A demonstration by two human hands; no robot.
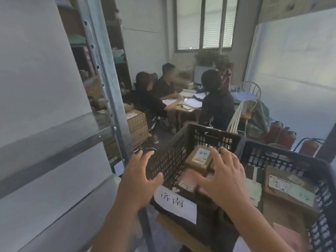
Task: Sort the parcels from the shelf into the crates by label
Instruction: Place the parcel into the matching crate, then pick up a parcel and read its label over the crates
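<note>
With both hands empty, this reads as the gap between a drop and the next pick. Head view only: left hand (140,177), fingers spread, is at the near-left corner of the black crate (174,153), palm by the mesh wall; I can't tell whether it touches. Right hand (223,173), fingers splayed and gripping nothing, hovers over the crate's inside. Hands apart, one either side of the near-left wall.

Parcels in that crate: a brown box (199,157) with a white label toward the far wall, a pink parcel (188,181) against the near wall. A paper sign (174,201) hangs on the crate's near face. Second crate (291,160) touches its right side and holds a flat labelled parcel (289,188).

Shelf upright (109,84) stands left; the parcels on it are blurred, labels probably unreadable from here.

Next move as I judge it: turn left to the shelf, take one parcel, read its label, match it to a crate sign.
</note>
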